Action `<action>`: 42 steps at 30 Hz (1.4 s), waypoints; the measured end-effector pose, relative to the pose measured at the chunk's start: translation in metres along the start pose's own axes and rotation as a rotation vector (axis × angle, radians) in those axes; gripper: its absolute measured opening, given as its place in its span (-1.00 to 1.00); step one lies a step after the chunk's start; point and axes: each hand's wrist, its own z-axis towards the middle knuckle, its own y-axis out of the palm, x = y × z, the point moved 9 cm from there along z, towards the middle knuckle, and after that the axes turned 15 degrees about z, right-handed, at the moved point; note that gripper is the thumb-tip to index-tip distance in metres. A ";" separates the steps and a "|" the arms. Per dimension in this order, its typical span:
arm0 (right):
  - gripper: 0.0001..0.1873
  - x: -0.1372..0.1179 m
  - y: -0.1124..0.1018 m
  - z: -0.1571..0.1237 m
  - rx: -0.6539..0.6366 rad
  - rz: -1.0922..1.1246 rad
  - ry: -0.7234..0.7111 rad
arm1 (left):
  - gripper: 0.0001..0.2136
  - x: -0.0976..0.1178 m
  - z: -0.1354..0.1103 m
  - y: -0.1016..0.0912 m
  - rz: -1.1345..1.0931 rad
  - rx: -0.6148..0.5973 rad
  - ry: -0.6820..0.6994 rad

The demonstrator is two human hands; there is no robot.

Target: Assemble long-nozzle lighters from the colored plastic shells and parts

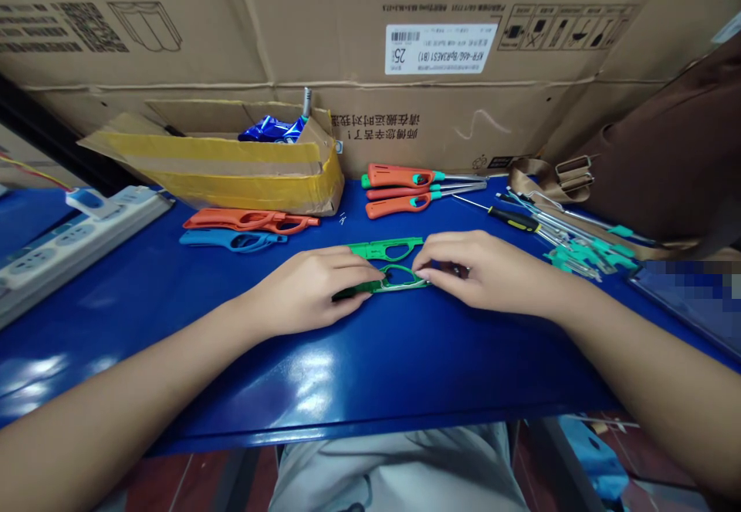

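A green plastic lighter shell half [399,279] lies on the blue table [376,357] between my two hands. My left hand [309,288] pinches its left end with closed fingers. Closed fingers of my right hand [478,269] pinch its right end. A second green shell half [387,249] lies flat just behind, touching neither hand.
Orange and blue shell halves [248,230] lie at left before an open taped cardboard box [231,164]. Assembled orange lighters [417,188] lie behind. A screwdriver [512,218] and metal and teal parts [584,253] sit at right. A power strip [63,238] is far left. Big cartons stand behind.
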 end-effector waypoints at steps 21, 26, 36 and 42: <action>-0.85 0.025 0.005 -0.003 -0.177 -0.267 0.159 | -0.75 -0.003 -0.001 0.001 -0.003 0.028 -0.027; -0.79 0.015 0.014 -0.001 -0.197 -0.409 0.140 | -0.75 0.000 0.000 0.001 -0.008 0.025 -0.015; -0.82 0.016 0.012 -0.003 -0.219 -0.554 0.203 | -0.76 0.005 0.002 0.001 -0.007 0.003 -0.014; -0.77 0.005 0.024 -0.001 -0.349 -0.665 0.288 | -0.75 0.003 0.002 0.000 -0.008 0.015 -0.035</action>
